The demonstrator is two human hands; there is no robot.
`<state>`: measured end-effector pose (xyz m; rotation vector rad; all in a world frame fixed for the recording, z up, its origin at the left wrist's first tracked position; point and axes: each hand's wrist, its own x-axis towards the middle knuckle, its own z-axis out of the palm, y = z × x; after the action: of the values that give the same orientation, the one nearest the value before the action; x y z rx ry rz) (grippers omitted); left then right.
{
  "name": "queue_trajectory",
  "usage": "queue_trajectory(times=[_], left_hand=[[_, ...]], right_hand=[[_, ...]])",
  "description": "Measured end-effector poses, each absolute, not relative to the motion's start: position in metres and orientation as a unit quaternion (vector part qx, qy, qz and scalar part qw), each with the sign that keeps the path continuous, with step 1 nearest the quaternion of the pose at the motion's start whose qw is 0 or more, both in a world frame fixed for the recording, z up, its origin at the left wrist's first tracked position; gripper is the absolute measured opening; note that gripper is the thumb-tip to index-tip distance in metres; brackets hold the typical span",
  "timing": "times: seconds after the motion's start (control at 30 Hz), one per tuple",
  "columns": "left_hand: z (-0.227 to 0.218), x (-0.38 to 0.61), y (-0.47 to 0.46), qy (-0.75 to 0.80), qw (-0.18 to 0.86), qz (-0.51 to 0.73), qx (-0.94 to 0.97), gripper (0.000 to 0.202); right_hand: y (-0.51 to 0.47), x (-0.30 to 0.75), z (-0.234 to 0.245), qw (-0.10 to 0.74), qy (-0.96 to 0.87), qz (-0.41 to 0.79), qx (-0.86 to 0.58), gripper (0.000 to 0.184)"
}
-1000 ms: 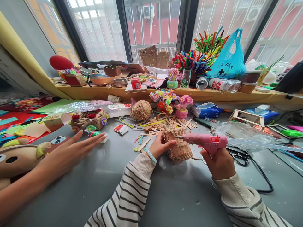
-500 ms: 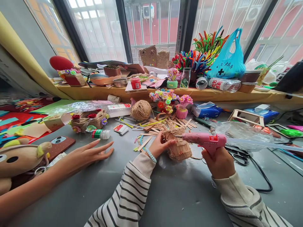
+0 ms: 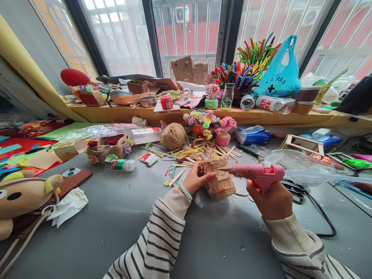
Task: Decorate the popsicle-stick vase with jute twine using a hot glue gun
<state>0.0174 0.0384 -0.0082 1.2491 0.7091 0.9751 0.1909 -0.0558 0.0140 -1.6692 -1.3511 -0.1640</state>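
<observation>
My left hand (image 3: 197,179) grips the left side of a small basket (image 3: 221,184) made of wooden craft sticks and wound with twine at top and bottom. The thumb lies along its near side. In my right hand (image 3: 271,201) is a pink glue gun (image 3: 258,173), its nozzle pointing left at the basket's upper side. I cannot tell whether the tip touches. A clear glue stick (image 3: 314,175) juts from the gun's back. Behind the basket lie loose craft sticks (image 3: 229,151) and a ball of twine (image 3: 173,135).
A twine basket with flowers (image 3: 110,147) and a small bottle (image 3: 123,164) lie to the left, near a phone (image 3: 77,176), crumpled tissue (image 3: 68,205) and a plush toy (image 3: 26,201). Right of the gun are scissors (image 3: 296,192) and a black cord (image 3: 322,213). A cluttered ledge (image 3: 130,114) runs behind.
Another person's bare arm and hand at the left has left the view, uncovering the tissue. My right hand has drawn the glue gun slightly right; the left hand and basket have stayed put.
</observation>
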Motion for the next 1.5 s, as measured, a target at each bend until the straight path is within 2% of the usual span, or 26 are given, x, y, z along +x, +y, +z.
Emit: queue_trajectory(times=[0.2, 0.5, 0.87, 1.5], left_hand=[[-0.008, 0.017, 0.038, 0.309, 0.653, 0.427, 0.544, 0.061], [-0.008, 0.017, 0.038, 0.312, 0.655, 0.427, 0.540, 0.060], [-0.007, 0.018, 0.038, 0.311, 0.648, 0.431, 0.545, 0.062], [-0.010, 0.017, 0.039, 0.304, 0.651, 0.426, 0.550, 0.064]], right_hand=[[-0.052, 0.197, 0.002, 0.456, -0.488, -0.096, -0.738, 0.026], [-0.051, 0.200, -0.007, 0.474, -0.544, -0.095, -0.686, 0.018], [-0.048, 0.207, -0.020, 0.456, -0.575, -0.085, -0.674, 0.038], [-0.051, 0.205, -0.014, 0.459, -0.567, -0.039, -0.683, 0.033]])
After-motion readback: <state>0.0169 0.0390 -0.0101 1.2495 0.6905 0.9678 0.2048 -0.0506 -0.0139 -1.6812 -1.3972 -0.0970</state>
